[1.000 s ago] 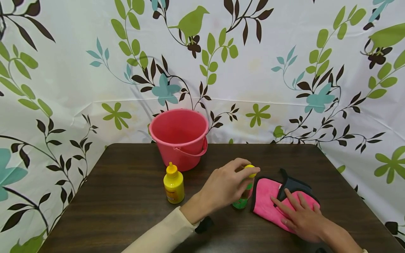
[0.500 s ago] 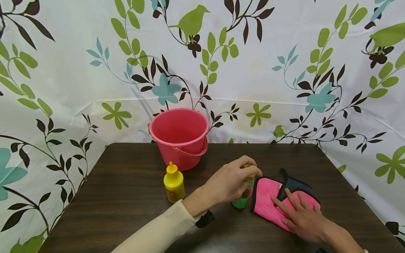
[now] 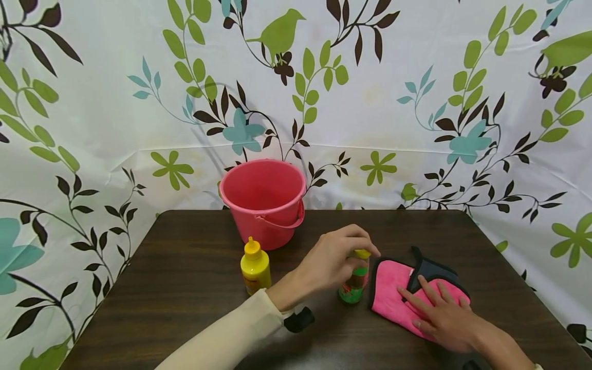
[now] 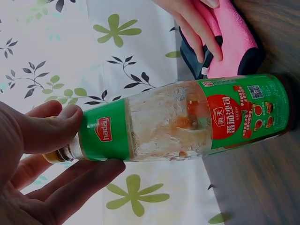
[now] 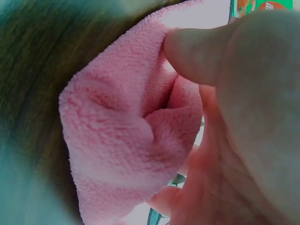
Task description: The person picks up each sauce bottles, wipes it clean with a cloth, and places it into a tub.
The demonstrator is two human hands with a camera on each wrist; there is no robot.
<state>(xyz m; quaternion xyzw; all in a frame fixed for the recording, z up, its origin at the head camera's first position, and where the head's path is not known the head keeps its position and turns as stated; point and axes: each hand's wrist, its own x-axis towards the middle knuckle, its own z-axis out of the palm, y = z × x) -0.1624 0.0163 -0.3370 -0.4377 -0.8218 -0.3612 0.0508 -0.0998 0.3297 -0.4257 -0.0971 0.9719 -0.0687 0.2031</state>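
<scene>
A ketchup bottle (image 3: 353,285) with green labels and a yellow cap stands on the table, right of centre. My left hand (image 3: 330,259) grips it at the top; in the left wrist view, the thumb and fingers close round the neck of the glass ketchup bottle (image 4: 171,122), with red residue inside. My right hand (image 3: 446,318) rests on a folded pink cloth (image 3: 390,288) with dark edging, fingers spread across it. Up close in the right wrist view, the pink cloth (image 5: 112,145) bunches into folds beside the thumb.
A pink bucket (image 3: 273,226) stands at the back of the dark wooden table (image 3: 185,272), its handle hanging down. In front of it is a yellow squeeze bottle (image 3: 256,267). A leaf-patterned curtain (image 3: 370,113) hangs behind the table.
My left hand has slid slightly down from the bottle's cap, its fingers lower round the neck. The right hand and the cloth have stayed in place.
</scene>
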